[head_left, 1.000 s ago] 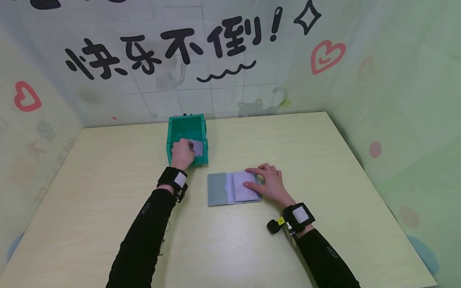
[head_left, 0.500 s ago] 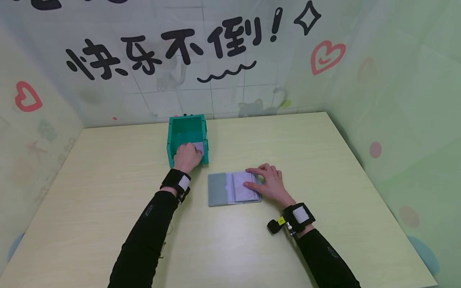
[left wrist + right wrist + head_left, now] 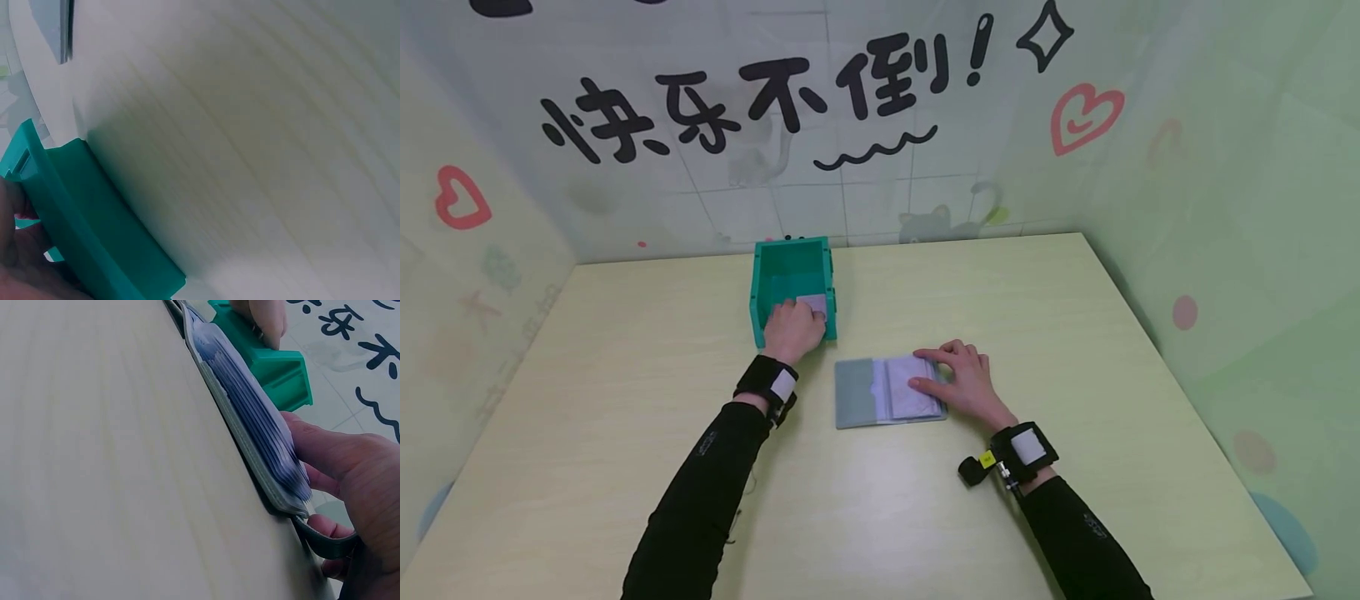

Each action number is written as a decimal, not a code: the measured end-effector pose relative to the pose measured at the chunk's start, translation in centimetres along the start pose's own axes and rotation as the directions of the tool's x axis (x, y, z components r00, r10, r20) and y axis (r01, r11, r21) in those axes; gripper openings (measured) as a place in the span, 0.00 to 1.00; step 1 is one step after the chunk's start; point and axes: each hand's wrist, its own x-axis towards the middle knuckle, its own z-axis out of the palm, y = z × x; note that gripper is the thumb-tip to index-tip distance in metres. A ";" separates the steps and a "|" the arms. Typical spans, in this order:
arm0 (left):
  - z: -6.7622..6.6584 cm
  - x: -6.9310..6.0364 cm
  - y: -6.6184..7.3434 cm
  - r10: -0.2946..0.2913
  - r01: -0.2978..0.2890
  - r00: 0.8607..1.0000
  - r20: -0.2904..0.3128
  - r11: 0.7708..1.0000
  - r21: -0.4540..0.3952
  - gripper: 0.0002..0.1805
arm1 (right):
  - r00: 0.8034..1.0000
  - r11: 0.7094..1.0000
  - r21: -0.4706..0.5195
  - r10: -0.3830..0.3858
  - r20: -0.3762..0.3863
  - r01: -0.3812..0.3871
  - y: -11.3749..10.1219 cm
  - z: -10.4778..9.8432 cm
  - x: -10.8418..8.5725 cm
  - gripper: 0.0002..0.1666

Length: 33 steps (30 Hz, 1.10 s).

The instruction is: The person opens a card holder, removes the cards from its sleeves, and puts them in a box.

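Note:
My left hand [image 3: 793, 331] reaches over the near wall of the green plastic bin [image 3: 790, 271], fingers pointing down inside. A pale purple card [image 3: 812, 303] lies by its knuckles; whether the fingertips pinch anything is hidden. On the table lies an open card holder [image 3: 855, 396] with a grey-blue cover and purple sleeve pages [image 3: 910, 392]. My right hand [image 3: 967, 385] rests at its right side, thumb and index finger extended and pressing on the pages. In the right wrist view, the thick stack of sleeves [image 3: 250, 400] shows edge-on, with the thumb touching its top.
The pale wooden table [image 3: 625, 358] backs onto a printed wall sheet [image 3: 880, 192] with dark lettering. The bin stands near the table's back edge, left of and behind the card holder. A dark strap [image 3: 325, 544] loops at the holder's edge beside the right fingers.
My left hand has shifted slightly right and nearer inside the bin, covering more of the purple card. The right hand and the card holder have stayed in place.

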 end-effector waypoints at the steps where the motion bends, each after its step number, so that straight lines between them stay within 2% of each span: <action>1: 0.0 -0.1 0.0 0.006 -0.006 1.000 -0.015 1.000 -0.001 0.23 | 1.000 1.000 0.000 0.001 0.003 -0.001 0.0 0.0 0.0 0.31; 5: 0.3 -0.8 -0.2 0.040 -0.045 0.991 -0.125 0.998 -0.040 0.21 | 1.000 1.000 0.000 0.003 0.011 -0.003 -0.2 0.1 0.2 0.31; 8: 0.3 -1.9 0.0 0.071 -0.097 0.973 -0.218 0.989 -0.110 0.20 | 1.000 1.000 0.006 0.003 0.013 -0.003 -0.3 0.1 0.2 0.31; 10: 0.3 -2.8 0.2 0.095 -0.140 0.964 -0.249 0.976 -0.167 0.18 | 1.000 1.000 0.014 0.000 0.016 -0.001 -0.3 0.0 0.2 0.31; 12: 0.4 -4.0 0.5 0.117 -0.173 0.963 -0.242 0.959 -0.223 0.16 | 1.000 1.000 0.022 0.001 0.024 -0.001 -0.4 0.0 0.2 0.31; 14: 0.5 -5.2 0.8 0.142 -0.192 0.972 -0.189 0.941 -0.279 0.15 | 0.999 0.999 0.031 0.004 0.037 -0.005 -0.5 -0.1 0.2 0.31; 16: 0.7 -6.2 1.1 0.171 -0.197 0.980 -0.103 0.921 -0.336 0.14 | 0.999 0.999 0.042 0.012 0.048 -0.014 -0.5 -0.3 0.2 0.31; 18: 1.1 -7.2 1.3 0.219 -0.204 0.976 -0.005 0.901 -0.384 0.13 | 0.999 0.999 0.047 0.016 0.051 -0.018 -0.6 -0.4 0.3 0.30; 19: 1.2 -7.5 1.4 0.252 -0.215 0.967 0.041 0.891 -0.401 0.13 | 0.999 0.999 0.048 0.017 0.049 -0.020 -0.6 -0.5 0.4 0.30; 22: 1.8 -8.2 1.5 0.350 -0.250 0.923 0.157 0.859 -0.446 0.12 | 0.999 0.998 0.051 0.019 0.042 -0.021 -0.8 -0.7 0.5 0.28; 25: 2.1 -8.3 1.5 0.399 -0.259 0.890 0.222 0.841 -0.474 0.12 | 0.999 0.998 0.056 0.022 0.045 -0.025 -1.0 -0.8 0.7 0.27; 33: 2.3 -8.0 1.3 0.402 -0.210 0.869 0.288 0.827 -0.522 0.14 | 0.998 0.999 0.051 -0.016 0.055 0.014 -1.3 -1.1 1.3 0.26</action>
